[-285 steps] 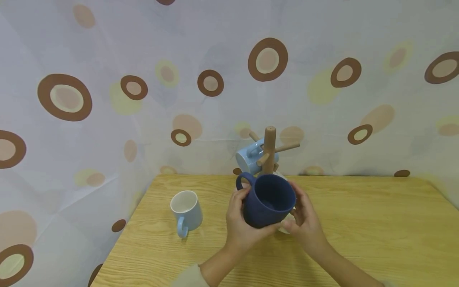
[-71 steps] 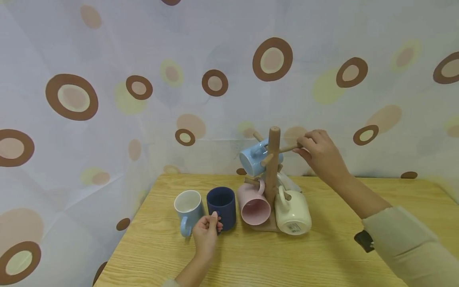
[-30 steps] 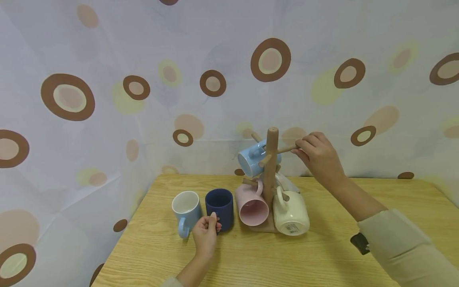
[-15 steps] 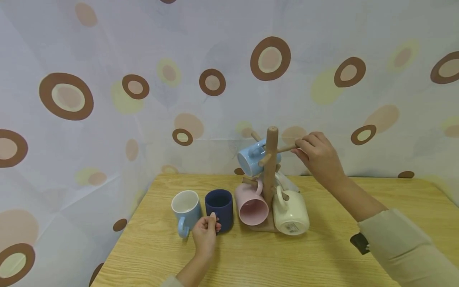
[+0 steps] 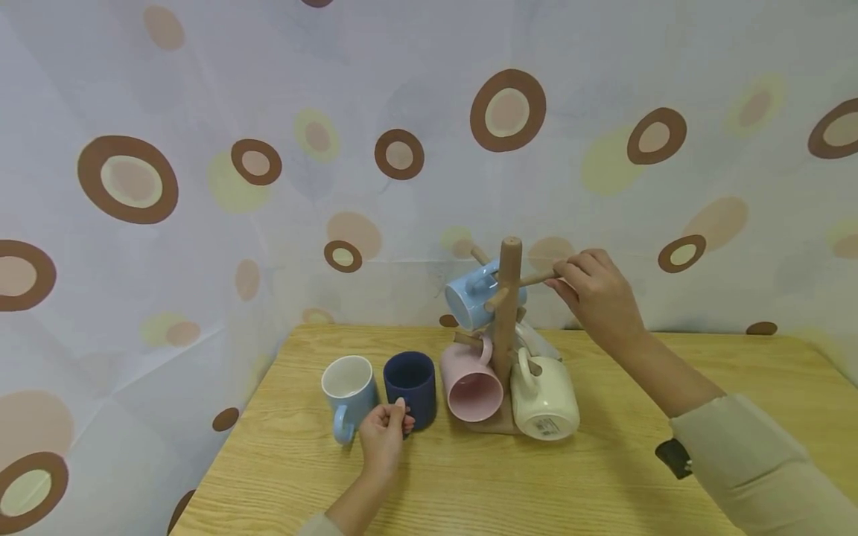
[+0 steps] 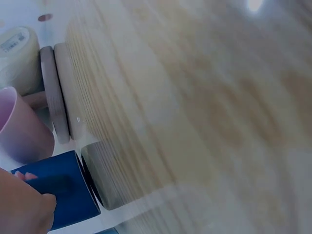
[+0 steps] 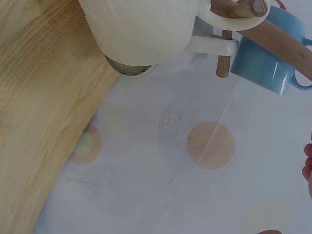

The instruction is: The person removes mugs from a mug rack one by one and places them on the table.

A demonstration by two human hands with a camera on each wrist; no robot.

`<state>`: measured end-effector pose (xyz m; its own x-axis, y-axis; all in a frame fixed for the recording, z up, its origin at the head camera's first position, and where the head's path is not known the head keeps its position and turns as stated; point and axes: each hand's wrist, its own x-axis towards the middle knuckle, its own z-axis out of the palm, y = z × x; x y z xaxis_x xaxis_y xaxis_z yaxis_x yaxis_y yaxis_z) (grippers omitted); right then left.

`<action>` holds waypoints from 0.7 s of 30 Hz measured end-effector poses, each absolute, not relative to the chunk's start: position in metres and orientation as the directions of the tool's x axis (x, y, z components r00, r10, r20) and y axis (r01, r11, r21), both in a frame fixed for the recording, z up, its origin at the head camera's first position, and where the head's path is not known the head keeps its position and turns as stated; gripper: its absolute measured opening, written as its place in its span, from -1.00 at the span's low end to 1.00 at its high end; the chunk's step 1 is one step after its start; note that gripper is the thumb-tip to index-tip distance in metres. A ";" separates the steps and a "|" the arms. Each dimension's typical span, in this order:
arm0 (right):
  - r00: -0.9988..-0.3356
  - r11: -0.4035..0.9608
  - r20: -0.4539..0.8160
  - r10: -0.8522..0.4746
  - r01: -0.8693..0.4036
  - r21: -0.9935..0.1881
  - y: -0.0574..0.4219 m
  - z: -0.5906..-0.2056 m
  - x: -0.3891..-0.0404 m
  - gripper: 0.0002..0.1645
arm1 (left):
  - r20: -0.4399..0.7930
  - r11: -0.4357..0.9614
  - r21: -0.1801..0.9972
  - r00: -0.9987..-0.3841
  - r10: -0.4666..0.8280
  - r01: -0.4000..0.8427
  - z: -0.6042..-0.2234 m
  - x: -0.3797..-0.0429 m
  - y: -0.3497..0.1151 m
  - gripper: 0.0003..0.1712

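Observation:
My left hand pinches the handle of a dark blue mug, which stands upright on the wooden table. In the left wrist view, fingers curl at the side of that same mug. At the right, my right hand pinches the end of an upper peg on a wooden mug tree. Hanging on the tree are a light blue mug up high, a pink mug and a cream mug lower down. A white mug behind is partly hidden.
Left of the dark blue mug stands a light blue mug with a white inside, its handle toward me. The table ends at a patterned cloth backdrop.
Earlier, both hands held the dark blue mug before the tree. It now stands on the table at the left, and my right hand is on the peg. Over the last second, almost nothing moves.

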<state>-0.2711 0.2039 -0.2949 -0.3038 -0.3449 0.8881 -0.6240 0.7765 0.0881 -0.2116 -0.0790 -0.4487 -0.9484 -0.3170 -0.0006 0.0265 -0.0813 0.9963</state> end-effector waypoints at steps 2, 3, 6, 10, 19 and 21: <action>-0.307 0.781 0.887 -0.345 -0.618 0.089 0.204 -0.295 -0.271 -0.79 | -0.005 -0.070 0.997 -0.955 -0.298 0.017 -0.449 -0.212 -0.080 -0.70; -0.308 0.783 0.886 -0.346 -0.616 0.092 0.204 -0.295 -0.271 -0.79 | -0.004 -0.059 0.998 -0.957 -0.289 0.014 -0.449 -0.212 -0.081 -0.69; -0.307 0.782 0.886 -0.346 -0.617 0.092 0.205 -0.295 -0.271 -0.78 | -0.008 -0.039 0.999 -0.962 -0.273 0.003 -0.449 -0.211 -0.083 -0.69; -0.303 0.775 0.889 -0.342 -0.626 0.085 0.205 -0.296 -0.272 -0.78 | -0.009 0.004 1.000 -0.963 -0.269 -0.010 -0.450 -0.210 -0.085 -0.71; -0.288 0.772 0.900 -0.328 -0.631 0.079 0.203 -0.299 -0.272 -0.76 | 0.044 0.087 0.996 -0.965 -0.259 0.022 -0.455 -0.207 -0.089 -0.72; -0.285 0.773 0.901 -0.327 -0.629 0.082 0.203 -0.299 -0.272 -0.77 | 0.056 0.090 0.995 -0.965 -0.255 0.034 -0.455 -0.206 -0.089 -0.72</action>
<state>-0.2722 0.2027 -0.2993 -0.2847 -0.3270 0.9011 -0.6293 0.7729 0.0816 -0.2062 -0.0893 -0.4554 -0.9652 -0.2553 0.0565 0.0344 0.0899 0.9954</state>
